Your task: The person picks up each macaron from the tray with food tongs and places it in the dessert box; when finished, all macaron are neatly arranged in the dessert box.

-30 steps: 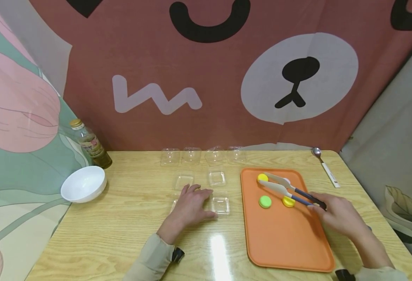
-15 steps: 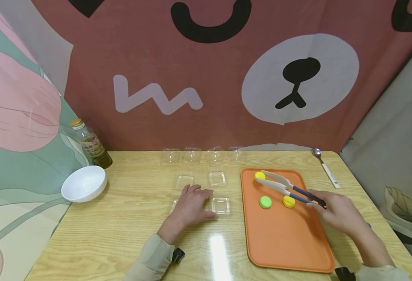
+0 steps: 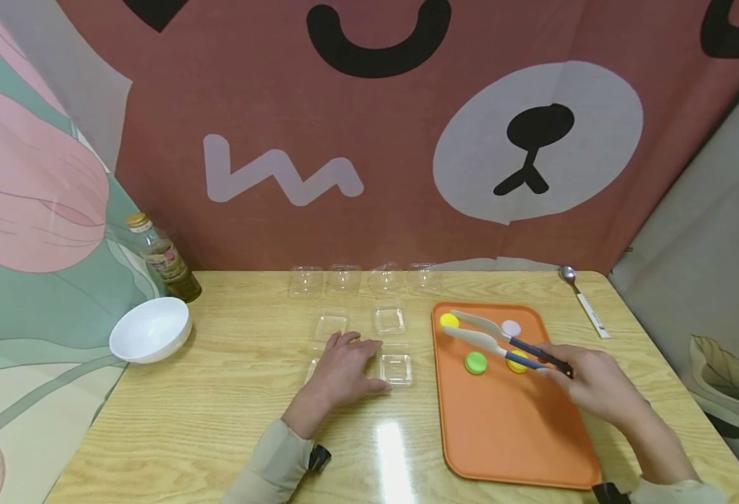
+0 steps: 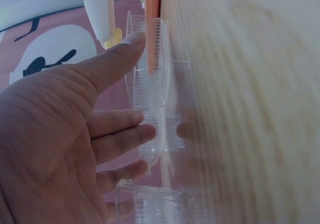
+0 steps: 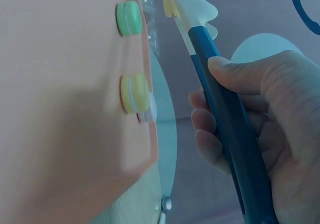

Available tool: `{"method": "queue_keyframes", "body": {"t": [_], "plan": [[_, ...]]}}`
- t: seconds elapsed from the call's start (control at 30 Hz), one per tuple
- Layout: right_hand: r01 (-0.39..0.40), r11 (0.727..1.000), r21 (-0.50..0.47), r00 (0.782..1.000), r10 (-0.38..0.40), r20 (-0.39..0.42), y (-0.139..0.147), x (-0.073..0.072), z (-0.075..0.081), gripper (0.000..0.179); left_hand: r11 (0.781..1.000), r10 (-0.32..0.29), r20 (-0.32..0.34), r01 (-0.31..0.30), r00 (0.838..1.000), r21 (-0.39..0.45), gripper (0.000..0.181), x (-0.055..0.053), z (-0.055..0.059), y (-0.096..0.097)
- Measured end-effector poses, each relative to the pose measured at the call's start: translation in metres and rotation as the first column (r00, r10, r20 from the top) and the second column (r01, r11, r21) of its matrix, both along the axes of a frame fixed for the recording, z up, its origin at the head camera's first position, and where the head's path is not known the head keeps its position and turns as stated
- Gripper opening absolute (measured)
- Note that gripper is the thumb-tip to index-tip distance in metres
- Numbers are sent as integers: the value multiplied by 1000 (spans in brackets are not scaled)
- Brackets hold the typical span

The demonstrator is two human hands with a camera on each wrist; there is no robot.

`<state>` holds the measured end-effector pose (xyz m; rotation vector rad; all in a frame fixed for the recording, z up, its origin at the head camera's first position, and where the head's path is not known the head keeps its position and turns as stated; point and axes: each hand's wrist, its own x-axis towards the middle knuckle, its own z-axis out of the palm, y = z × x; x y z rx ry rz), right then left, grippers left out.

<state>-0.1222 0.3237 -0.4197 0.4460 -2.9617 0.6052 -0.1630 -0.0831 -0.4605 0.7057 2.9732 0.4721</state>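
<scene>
My right hand (image 3: 602, 385) grips a pair of tongs (image 5: 220, 104) with dark blue handles and pale, flat tips. A yellow macaron (image 3: 449, 320) is between the tips, raised over the left far corner of the orange tray (image 3: 514, 434). On the tray sit a green macaron (image 3: 475, 362), another yellow macaron (image 5: 135, 93) partly behind the tongs, and a pale lilac macaron (image 3: 510, 327). My left hand (image 3: 344, 367) lies among clear plastic boxes, fingers spread and slightly bent. Its thumb is beside the nearest box (image 3: 396, 369); contact is unclear.
More clear boxes (image 3: 389, 320) stand behind the left hand, and several clear domed pieces (image 3: 344, 278) line the table's back edge. At left are a white bowl (image 3: 150, 330) and a bottle (image 3: 167, 262). A spoon (image 3: 586, 302) lies right of the tray.
The right hand and tongs have moved left, carrying the yellow macaron toward the tray's left edge. The lilac macaron, hidden half a second ago, shows again. My left hand stays put.
</scene>
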Motion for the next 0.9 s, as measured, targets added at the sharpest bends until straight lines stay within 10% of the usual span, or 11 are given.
{"method": "queue_keyframes", "body": {"t": [0.9], "plan": [[-100, 994, -45, 995, 100, -10, -27, 9, -3, 34, 1000, -12, -13, 12, 1000, 3, 78, 0, -1, 1]]}}
